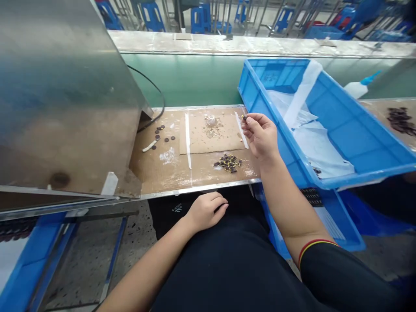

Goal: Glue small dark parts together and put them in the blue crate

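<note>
A broad metal housing [65, 99] stood well to the left of the right grip, leaving only a strip of the counter [156, 175] between it and the blue crate [351, 121]. That crate sat just beside the right grip, on its right, with white sheets [321, 147] inside, perhaps laid there to line it. In front of the body, a cardboard sheet [201, 146] lay to the left of the right grip, with white strips along its left and right sides, likely tape to stop it sliding.

The right grip [264, 134] was raised above the counter near the sheet's right edge, thumb and fingertips closed on a small dark-and-yellow piece [244, 117]; a fingertip pinch probably suited something so slight, and left most of it exposed. The left grip [206, 212] rested on the lap, nearer the body, loosely half open, thumb apart from the fingers, nothing visible in it, seemingly not needed for so light a hold.

A pile of similar pieces [228, 163] lay nearer the body than the right grip and to its left, just off the cardboard, presumably for easy reach. Farther left were a few dark discs [167, 140], spread apart near the housing.
</note>
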Demonstrator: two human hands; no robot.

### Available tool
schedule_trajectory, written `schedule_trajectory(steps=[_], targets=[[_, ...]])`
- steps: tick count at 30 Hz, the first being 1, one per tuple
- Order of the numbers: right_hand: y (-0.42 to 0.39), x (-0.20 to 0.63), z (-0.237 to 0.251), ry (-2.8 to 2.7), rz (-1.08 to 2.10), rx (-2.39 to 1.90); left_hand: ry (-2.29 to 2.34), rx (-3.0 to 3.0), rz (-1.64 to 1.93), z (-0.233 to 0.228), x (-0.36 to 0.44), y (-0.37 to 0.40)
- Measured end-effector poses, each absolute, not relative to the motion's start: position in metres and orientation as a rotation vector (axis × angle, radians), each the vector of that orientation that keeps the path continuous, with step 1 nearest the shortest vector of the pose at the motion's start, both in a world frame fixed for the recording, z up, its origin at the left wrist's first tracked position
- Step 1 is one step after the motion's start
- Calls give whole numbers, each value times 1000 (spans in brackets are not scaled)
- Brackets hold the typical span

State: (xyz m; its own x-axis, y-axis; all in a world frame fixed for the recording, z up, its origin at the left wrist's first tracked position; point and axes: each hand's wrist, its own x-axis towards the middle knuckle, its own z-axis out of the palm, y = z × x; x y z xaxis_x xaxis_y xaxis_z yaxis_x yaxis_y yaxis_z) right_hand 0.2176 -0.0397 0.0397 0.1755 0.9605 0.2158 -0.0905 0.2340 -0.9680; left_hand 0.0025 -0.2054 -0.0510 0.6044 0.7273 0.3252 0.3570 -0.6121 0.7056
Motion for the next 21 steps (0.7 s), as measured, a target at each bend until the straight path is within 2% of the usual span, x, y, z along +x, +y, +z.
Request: schedule_trajectory(steps=[6, 10, 14, 17, 18, 21], targets=[[-97, 244, 46, -1135, 990, -1071, 836, 2360, 225, -87, 71, -193], [-110, 254, 39, -1088, 1022, -1098, 776, 2349, 283, -72, 66, -211], [-111, 250, 23, -984, 1036, -1153, 803, 1999, 630, -3, -30, -240], [-95, 245, 7, -873, 1029, -1194, 897, 1779, 692, 45, -129, -264], [-87, 243, 3, -871, 1044, -1207, 1072, 1725, 758, 54, -160, -269], [-58, 234, -2, -907, 1043, -1217, 2019, 1563, 1137, 58, -237, -261]])
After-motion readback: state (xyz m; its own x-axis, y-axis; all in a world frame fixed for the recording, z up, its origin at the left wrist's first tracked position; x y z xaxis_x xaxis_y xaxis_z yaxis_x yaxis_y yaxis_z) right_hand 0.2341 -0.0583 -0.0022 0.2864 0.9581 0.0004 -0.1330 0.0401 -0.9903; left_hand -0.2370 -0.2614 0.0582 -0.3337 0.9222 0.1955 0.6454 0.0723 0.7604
